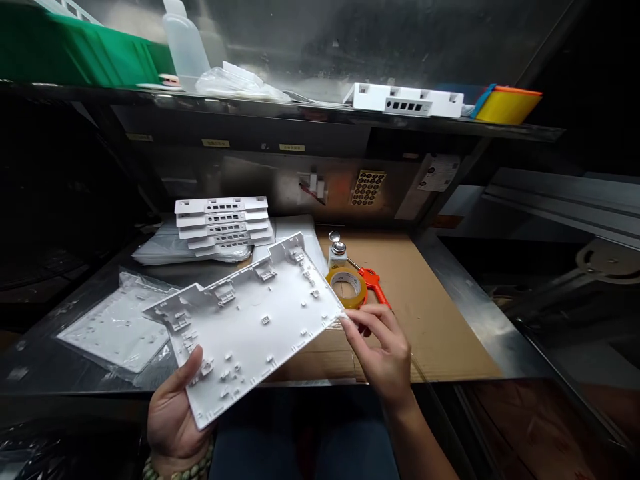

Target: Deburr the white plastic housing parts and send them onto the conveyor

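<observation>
A white plastic housing panel is held tilted above the front of the bench, its inner side with clips and posts facing me. My left hand grips its lower left edge, thumb on top and the other fingers hidden beneath. At the panel's right corner, my right hand has its thumb and index finger pinched together on the edge. Just beyond that hand lie a roll of yellow tape and an orange-handled tool.
Behind the panel, several white housings are stacked on plastic bags. A bagged panel lies at left. A pump bottle stands on the cardboard. The shelf above holds a green bin, squeeze bottle and white housing.
</observation>
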Demonstrator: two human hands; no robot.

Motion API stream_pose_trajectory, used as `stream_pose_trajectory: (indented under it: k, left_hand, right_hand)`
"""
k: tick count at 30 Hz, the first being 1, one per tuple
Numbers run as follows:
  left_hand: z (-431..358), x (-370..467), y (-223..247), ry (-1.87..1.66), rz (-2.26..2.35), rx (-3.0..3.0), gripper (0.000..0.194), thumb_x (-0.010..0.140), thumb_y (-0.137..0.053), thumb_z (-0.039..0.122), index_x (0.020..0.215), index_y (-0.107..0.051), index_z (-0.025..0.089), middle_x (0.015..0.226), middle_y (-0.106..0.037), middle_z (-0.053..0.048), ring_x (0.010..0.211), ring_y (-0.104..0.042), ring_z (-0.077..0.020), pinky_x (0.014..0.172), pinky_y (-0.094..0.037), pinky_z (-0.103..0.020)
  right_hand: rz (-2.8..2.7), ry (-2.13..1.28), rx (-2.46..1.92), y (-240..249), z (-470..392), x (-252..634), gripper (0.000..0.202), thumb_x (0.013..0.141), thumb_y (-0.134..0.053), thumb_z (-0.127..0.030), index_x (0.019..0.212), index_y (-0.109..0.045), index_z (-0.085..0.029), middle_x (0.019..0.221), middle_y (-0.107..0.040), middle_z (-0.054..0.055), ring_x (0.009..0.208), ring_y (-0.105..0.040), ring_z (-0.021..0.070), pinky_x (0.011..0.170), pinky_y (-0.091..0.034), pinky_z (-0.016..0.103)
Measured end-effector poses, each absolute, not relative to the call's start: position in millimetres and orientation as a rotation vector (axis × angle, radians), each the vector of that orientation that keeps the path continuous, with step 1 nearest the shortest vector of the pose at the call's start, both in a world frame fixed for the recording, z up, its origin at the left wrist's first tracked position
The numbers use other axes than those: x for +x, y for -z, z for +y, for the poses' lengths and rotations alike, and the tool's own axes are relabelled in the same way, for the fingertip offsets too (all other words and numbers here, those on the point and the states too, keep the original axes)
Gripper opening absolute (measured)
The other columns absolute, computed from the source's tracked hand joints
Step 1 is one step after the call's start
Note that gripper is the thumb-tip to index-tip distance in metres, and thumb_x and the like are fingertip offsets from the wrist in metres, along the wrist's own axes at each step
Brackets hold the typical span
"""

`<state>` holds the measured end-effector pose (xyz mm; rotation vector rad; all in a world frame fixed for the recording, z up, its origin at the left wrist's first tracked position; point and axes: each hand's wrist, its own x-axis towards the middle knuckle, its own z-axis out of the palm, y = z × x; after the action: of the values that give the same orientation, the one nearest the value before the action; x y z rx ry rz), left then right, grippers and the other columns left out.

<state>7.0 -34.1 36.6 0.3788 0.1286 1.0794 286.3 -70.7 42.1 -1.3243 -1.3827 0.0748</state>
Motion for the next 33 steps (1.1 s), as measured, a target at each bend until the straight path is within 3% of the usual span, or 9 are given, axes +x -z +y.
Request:
stream_pose_trajectory:
  k: [4, 7, 10, 13, 16, 22, 25, 28, 33]
  left_hand:
    - [-30.7, -4.2, -26.5, -0.929, -0.019, 0.465, 0.057, 0.108, -0.025, 0.041, 0.137, -0.069, 0.02, 0.142, -0.064, -0.011, 0.15, -0.034, -0.0302, 0.126, -0.018, -0.052]
    - [-33.5, -16.7, -11.2, -0.911, -0.087, 0.473, 0.056, 0.107, -0.024, 0.031, 0.141, -0.065, 0.016, 0.14, -0.065, -0.013, 0.146, -0.043, -0.0319, 0.125, -0.021, -0.054]
    - [-39.7, -32.8, 9.1, -0.985, 0.003, 0.423, 0.056, 0.103, -0.026, 0.017, 0.142, -0.065, 0.026, 0.138, -0.067, -0.008, 0.14, -0.051, -0.0321, 0.124, -0.026, -0.056]
    - [-47.4, -45.1, 23.8, -1.013, 0.298, 0.293, 0.057, 0.101, -0.036, 0.017, 0.147, -0.056, 0.043, 0.13, -0.073, 0.001, 0.14, -0.05, -0.0314, 0.124, -0.028, -0.056]
    - [-55.6, -43.4, 24.1, -1.08, 0.565, 0.24, 0.066, 0.096, -0.048, 0.016, 0.151, -0.047, 0.051, 0.13, -0.073, 0.006, 0.14, -0.048, -0.0329, 0.124, -0.028, -0.057]
    - [-63.8, -12.5, -0.4, -1.133, 0.687, 0.245, 0.075, 0.089, -0.058, 0.004, 0.149, -0.051, 0.05, 0.127, -0.075, 0.003, 0.133, -0.056, -0.0351, 0.121, -0.034, -0.058]
    - [-63.9, -0.3, -11.6, -1.151, 0.671, 0.294, 0.086, 0.085, -0.063, 0.0, 0.154, -0.043, 0.047, 0.129, -0.075, 0.0, 0.13, -0.06, -0.0353, 0.119, -0.038, -0.056]
    - [-63.8, 13.9, -23.5, -1.147, 0.675, 0.31, 0.089, 0.086, -0.07, 0.006, 0.16, -0.034, 0.042, 0.136, -0.071, -0.006, 0.128, -0.062, -0.036, 0.118, -0.041, -0.054]
    - [-59.9, 49.2, -41.4, -1.134, 0.635, 0.382, 0.101, 0.085, -0.077, 0.01, 0.163, -0.022, 0.045, 0.141, -0.069, -0.005, 0.128, -0.065, -0.0314, 0.118, -0.044, -0.052]
  right_hand:
    - [-1.358, -0.003, -1.369, -41.9, -66.5, 303.5, 0.012, 0.094, -0.072, -0.021, 0.103, -0.079, -0.024, 0.093, -0.066, 0.003, 0.073, -0.06, 0.013, 0.068, -0.053, 0.03]
    - [-1.283, -0.011, -1.357, -53.1, -60.5, 310.4, 0.01, 0.093, -0.073, -0.024, 0.101, -0.08, -0.024, 0.092, -0.065, 0.003, 0.074, -0.06, 0.014, 0.065, -0.051, 0.03]
    - [-1.248, -0.019, -1.295, -73.2, -53.9, 304.7, 0.01, 0.093, -0.074, -0.024, 0.101, -0.08, -0.025, 0.092, -0.064, 0.002, 0.077, -0.06, 0.0139, 0.066, -0.052, 0.029]
    - [-1.236, -0.005, -1.22, -91.5, -44.8, 291.8, 0.011, 0.093, -0.074, -0.023, 0.103, -0.079, -0.025, 0.095, -0.063, 0.002, 0.08, -0.061, 0.0136, 0.067, -0.053, 0.029]
    - [-1.275, 0.022, -1.197, -98.4, -33.4, 280.8, 0.012, 0.096, -0.071, -0.024, 0.105, -0.078, -0.025, 0.095, -0.063, 0.002, 0.077, -0.06, 0.0129, 0.069, -0.054, 0.03]
    - [-1.268, -0.007, -1.244, -83.3, -17.7, 279.9, 0.012, 0.098, -0.067, -0.026, 0.1, -0.078, -0.021, 0.091, -0.062, 0.002, 0.072, -0.057, 0.012, 0.065, -0.051, 0.028]
    - [-1.257, 0.02, -1.281, -70.0, -13.5, 293.1, 0.014, 0.097, -0.068, -0.029, 0.1, -0.079, -0.021, 0.092, -0.063, 0.003, 0.074, -0.059, 0.0127, 0.066, -0.052, 0.028]
    - [-1.185, 0.062, -1.337, -63.5, -12.3, 301.9, 0.014, 0.095, -0.071, -0.031, 0.097, -0.079, -0.019, 0.091, -0.064, 0.003, 0.074, -0.061, 0.0128, 0.066, -0.052, 0.027]
    - [-1.307, 0.014, -1.17, -86.7, -34.0, 263.0, 0.009, 0.093, -0.074, -0.019, 0.101, -0.077, -0.022, 0.094, -0.063, 0.002, 0.079, -0.059, 0.0131, 0.068, -0.051, 0.027]
